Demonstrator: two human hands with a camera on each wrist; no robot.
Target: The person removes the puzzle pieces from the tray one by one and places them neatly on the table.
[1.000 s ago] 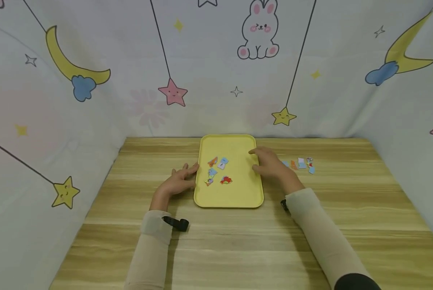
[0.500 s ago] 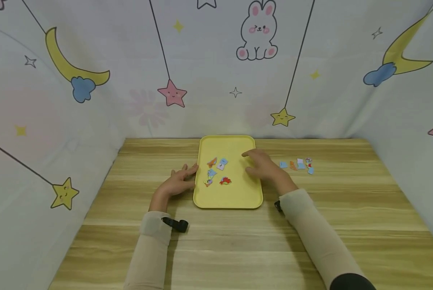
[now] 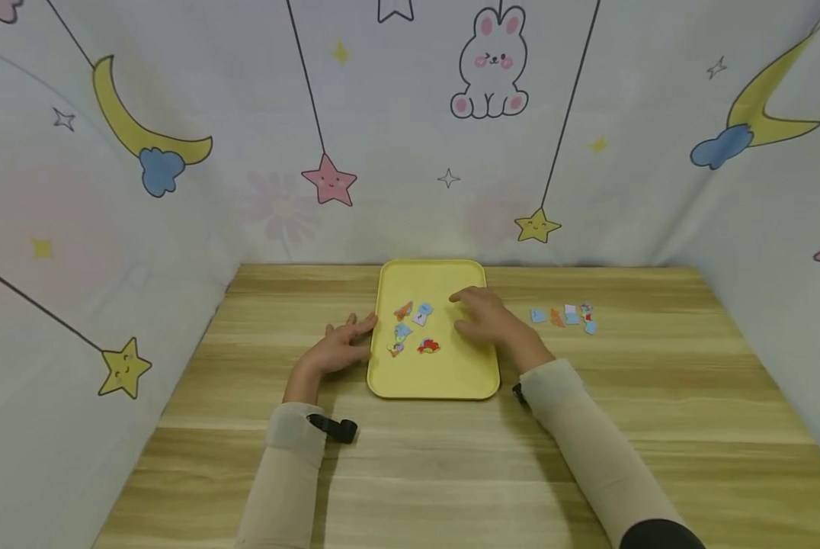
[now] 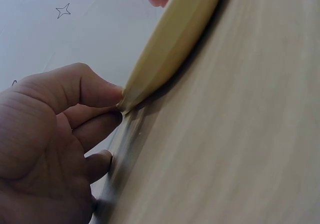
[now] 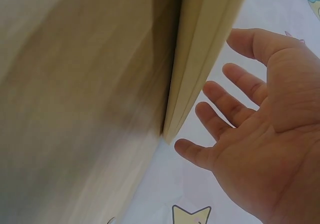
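A yellow tray (image 3: 465,381) lies on the wooden table, with several small coloured paper-like pieces on its left half. Among them are a red piece (image 3: 428,346), an orange piece (image 3: 403,311) and a blue-and-white piece (image 3: 422,313). My left hand (image 3: 337,348) touches the tray's left rim, thumb and index finger set apart along it; the left wrist view shows the thumb tip right at the tray's edge. Over the tray's right half is my right hand (image 3: 488,316), its fingers spread and holding nothing. The right wrist view shows its palm beside the tray wall (image 5: 200,59).
To the right of the tray lies a second group of small pieces, including a light blue one (image 3: 537,315), an orange one (image 3: 557,317) and a white-and-blue one (image 3: 571,314). A patterned white cloth (image 3: 410,221) stands behind the table (image 3: 410,473) and along both sides.
My right hand has moved left from the tray's right rim to over its right half, uncovering the light blue piece on the table. My left hand stays at the left rim.
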